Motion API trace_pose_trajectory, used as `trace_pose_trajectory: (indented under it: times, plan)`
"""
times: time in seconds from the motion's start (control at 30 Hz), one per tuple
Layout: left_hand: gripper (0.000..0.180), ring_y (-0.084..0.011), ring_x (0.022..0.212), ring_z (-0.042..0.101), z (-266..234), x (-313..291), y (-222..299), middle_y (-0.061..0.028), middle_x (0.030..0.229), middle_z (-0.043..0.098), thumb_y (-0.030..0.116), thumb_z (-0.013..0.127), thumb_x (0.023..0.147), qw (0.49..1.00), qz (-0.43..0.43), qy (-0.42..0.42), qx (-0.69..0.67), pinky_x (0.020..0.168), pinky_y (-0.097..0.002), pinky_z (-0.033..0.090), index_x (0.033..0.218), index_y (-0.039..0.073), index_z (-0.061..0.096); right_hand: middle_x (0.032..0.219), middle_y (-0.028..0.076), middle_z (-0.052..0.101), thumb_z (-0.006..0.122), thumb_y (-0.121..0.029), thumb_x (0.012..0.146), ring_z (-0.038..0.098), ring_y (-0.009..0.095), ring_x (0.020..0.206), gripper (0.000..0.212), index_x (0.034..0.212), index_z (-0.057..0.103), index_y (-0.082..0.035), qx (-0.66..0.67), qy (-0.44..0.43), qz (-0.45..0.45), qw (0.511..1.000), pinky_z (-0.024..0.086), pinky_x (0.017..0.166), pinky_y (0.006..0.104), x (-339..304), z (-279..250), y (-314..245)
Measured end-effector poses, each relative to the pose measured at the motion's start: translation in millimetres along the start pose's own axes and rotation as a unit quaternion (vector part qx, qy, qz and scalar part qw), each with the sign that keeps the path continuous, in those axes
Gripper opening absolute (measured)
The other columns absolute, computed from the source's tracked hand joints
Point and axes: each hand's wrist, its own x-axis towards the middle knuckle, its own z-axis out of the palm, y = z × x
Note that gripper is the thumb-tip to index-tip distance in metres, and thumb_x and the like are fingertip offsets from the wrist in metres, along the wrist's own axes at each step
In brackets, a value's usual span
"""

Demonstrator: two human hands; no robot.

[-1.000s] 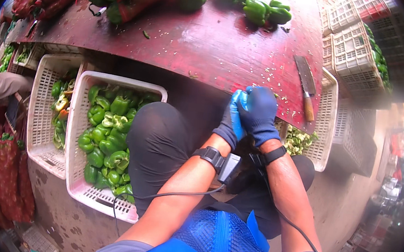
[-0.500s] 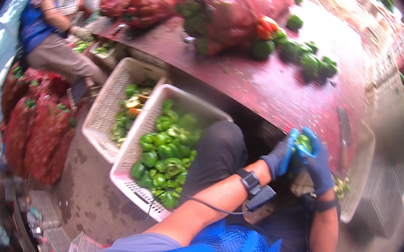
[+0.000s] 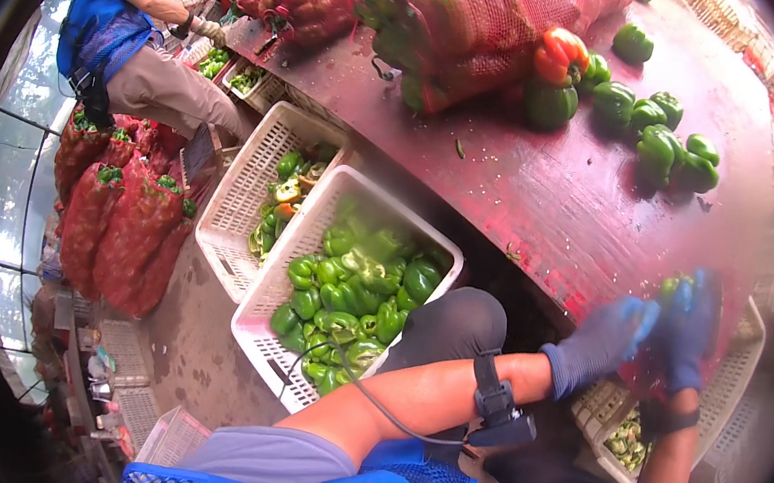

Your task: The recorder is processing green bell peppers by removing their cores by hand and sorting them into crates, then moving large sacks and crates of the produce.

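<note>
Right hand (image 3: 685, 333): fingers blurred, apparently curled round a green pepper (image 3: 672, 289); how tightly cannot be determined. Left hand (image 3: 597, 344): fingers bent, tips just beside the right hand; whether they touch the pepper cannot be told. The pepper is over the table (image 3: 543, 216), towards its near right-hand corner. Recommended practice: spread pressure along the right fingers rather than pinching, as the pepper's wall would likely split; brace with the left palm; work low over that corner. Beneath the corner, pale scraps (image 3: 629, 441) lie in a crate. Further left, below the near edge, a white crate (image 3: 312, 233) holds cut peppers (image 3: 342, 298).
</note>
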Motion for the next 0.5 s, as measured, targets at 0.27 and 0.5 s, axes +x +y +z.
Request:
trace_pose_trajectory:
  times: [0.27, 0.5]
  plan:
    - [0.029, -0.0166, 0.063, 0.056, 7, 11, 14, -0.0079, 0.079, 0.056, 0.030, 0.045, 0.101, 0.998, -0.043, 0.049, 0.024, 0.061, -0.0328, 0.049, 0.099, 0.003, 0.056, 0.131, 0.021, 0.053, 0.056, -0.026, 0.097, 0.053, 0.036, 0.120, 0.046, 0.134, 0.049, -0.001, 0.042, -0.120, 0.000, 0.992, 0.041, 0.101, 0.0400, 11, -43, 7]
    - [0.028, -0.0419, 0.088, 0.061, -19, -33, 0, -0.0227, 0.096, 0.063, 0.027, 0.052, 0.096, 0.953, -0.040, 0.173, 0.244, 0.078, -0.0462, 0.050, 0.107, 0.003, 0.060, 0.122, 0.019, 0.060, 0.061, -0.020, 0.094, 0.058, 0.031, 0.112, 0.039, 0.128, 0.054, -0.001, 0.088, -0.147, 0.014, 0.985, 0.043, 0.097, 0.0379, 16, -125, -12]
